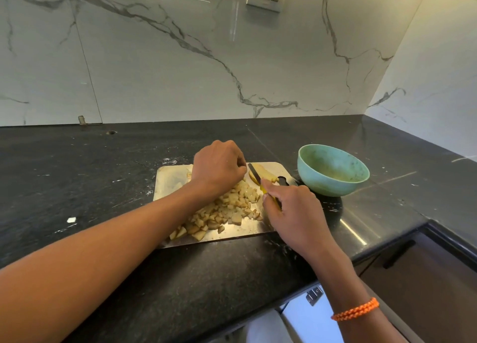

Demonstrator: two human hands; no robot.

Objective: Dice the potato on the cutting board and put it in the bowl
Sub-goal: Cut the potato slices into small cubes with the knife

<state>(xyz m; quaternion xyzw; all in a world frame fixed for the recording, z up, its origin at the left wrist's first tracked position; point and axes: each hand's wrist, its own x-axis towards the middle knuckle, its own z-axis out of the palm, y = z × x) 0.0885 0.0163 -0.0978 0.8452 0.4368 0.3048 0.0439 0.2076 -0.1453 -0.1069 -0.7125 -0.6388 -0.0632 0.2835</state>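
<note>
Nearest the person, the right hand (294, 211) curls around the yellow handle of a knife (258, 175), its blade angled toward the last uncut potato piece (263, 173) at the far end of the cutting board (170, 180). Between the arms lies the heap of diced potato (222, 213), small, light cubes, probably damp and starchy, so they likely slide on the board and are best scooped together rather than picked singly. The left hand (219, 167), fingers curled, appears to pinch the remaining piece just beside the blade; it looks firm, with slick cut faces. Beyond, the green bowl (333, 171) stands on the dark desk (77, 174).
</note>
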